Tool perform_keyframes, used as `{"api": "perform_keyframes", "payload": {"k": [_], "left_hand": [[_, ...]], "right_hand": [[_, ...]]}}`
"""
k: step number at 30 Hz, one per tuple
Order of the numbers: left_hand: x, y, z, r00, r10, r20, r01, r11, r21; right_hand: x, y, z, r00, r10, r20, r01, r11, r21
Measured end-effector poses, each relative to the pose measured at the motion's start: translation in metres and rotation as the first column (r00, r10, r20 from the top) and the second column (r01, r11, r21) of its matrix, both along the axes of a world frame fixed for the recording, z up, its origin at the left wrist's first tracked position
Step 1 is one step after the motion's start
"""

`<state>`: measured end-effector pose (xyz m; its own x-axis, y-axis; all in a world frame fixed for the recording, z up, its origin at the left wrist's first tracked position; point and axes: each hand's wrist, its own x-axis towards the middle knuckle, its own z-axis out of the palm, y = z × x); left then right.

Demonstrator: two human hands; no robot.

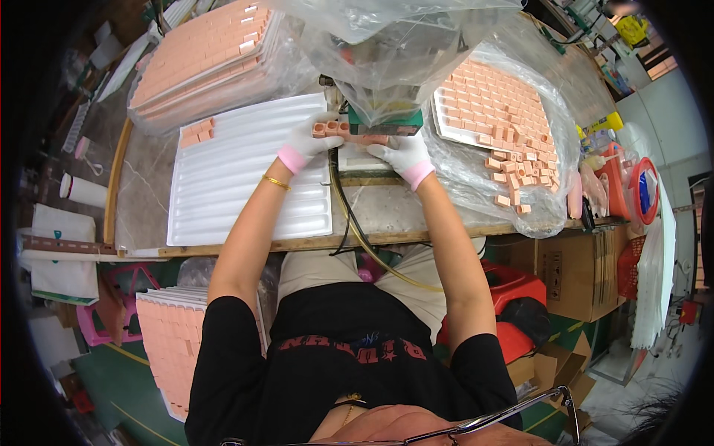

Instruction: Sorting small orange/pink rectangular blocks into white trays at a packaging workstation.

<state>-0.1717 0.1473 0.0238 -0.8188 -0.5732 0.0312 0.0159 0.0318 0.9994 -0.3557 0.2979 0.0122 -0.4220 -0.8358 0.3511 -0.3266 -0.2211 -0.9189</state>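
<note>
A short row of pink cube-shaped blocks (329,129) with round holes lies under the front of a green machine (387,123). My left hand (309,145), in a white glove with a pink cuff, is closed round the row's left end. The fingers of my right hand (402,154), gloved likewise, press on the row's right end. Part of the row is hidden beneath the machine. To the left of my hands is a white ridged tray (253,186), with a small cluster of pink blocks (197,133) at its far left corner.
Clear plastic sheeting (372,44) drapes over the machine. Stacked trays of pink blocks (197,56) stand at the far left. On the right, another block-filled tray (491,100) has loose blocks (520,171) beside it. A hose (343,201) runs over the table's wooden front edge (297,243).
</note>
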Motion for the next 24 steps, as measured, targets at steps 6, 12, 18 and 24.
{"api": "perform_keyframes", "payload": {"k": [6,12,18,24], "left_hand": [[0.008,0.022,0.007,0.999,-0.016,-0.038,0.014,0.999,-0.043],[0.031,0.075,0.027,0.998,-0.04,-0.056,0.046,0.992,0.115],[0.035,0.104,0.031,0.996,-0.057,0.072,0.05,0.994,0.092],[0.035,0.106,0.016,0.99,0.003,0.141,0.025,0.981,-0.193]], "right_hand": [[0.017,0.025,0.03,0.954,-0.041,-0.298,0.076,0.991,0.109],[0.044,0.073,0.041,0.869,-0.112,-0.482,0.138,0.99,0.017],[0.055,0.104,0.022,1.0,-0.012,0.013,0.009,0.972,0.234],[0.044,0.108,0.013,0.837,0.019,-0.546,0.219,0.904,0.368]]}}
